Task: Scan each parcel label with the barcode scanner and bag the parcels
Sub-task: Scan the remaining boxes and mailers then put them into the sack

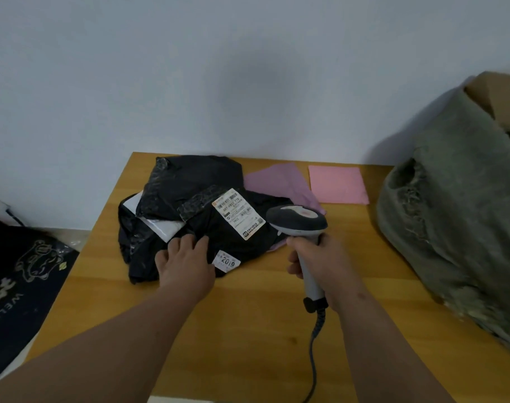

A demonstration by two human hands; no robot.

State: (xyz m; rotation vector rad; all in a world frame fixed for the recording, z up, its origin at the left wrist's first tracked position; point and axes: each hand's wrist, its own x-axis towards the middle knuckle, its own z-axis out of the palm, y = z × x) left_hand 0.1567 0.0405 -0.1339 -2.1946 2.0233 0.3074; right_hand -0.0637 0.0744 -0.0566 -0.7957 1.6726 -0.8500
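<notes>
A pile of black plastic parcels lies on the wooden table. The top parcel shows a white shipping label with barcodes and a small white sticker near its front edge. My left hand rests flat on the front of that parcel, fingers straight. My right hand grips the handle of a grey barcode scanner, whose head sits just right of the label. Its coiled cable runs down toward me.
A large grey-green woven sack stands at the table's right side, with a cardboard box showing at its top. A purple mailer and a pink sheet lie behind the parcels. A dark doormat covers the floor at left.
</notes>
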